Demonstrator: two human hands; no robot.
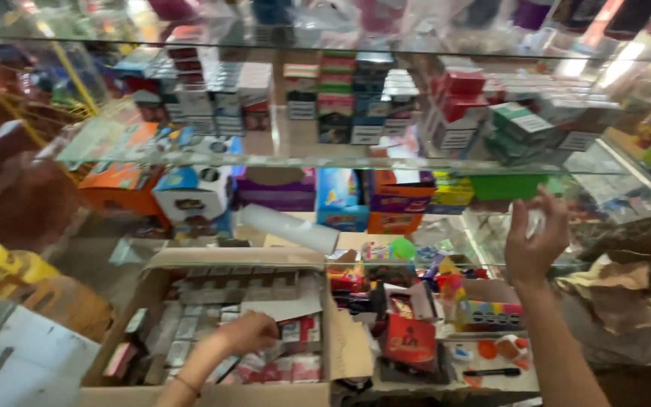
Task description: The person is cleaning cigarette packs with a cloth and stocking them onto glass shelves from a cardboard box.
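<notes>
- Left hand [250, 332]: lower centre of the frame, reached down into the open brown cardboard box [161, 290]. The fingers are curled down among the small flat packs [295, 332] in red and white that fill the box; whether they grip one cannot be told because of blur.
- Right hand [534, 237]: centre right of the frame, raised in front of the glass display case, fingers loosely closed round a small pale object [536, 223] too blurred to identify.
- Glass shelf [303, 160]: spans the upper half of the frame. Rows of small upright packets [356, 98] in red, green, blue and white stand on it.
- Below it: an orange carton [118, 188], a purple carton [276, 192] and a bright green box [508, 186] in a row.
- White cylinder [288, 228]: lies tilted just above the cardboard box.
- Small red box [410, 339]: lower centre, right of the cardboard box, among mixed colourful goods.
- Crumpled brown paper [634, 290]: right edge.
- Yellow container [9, 267]: left edge.
</notes>
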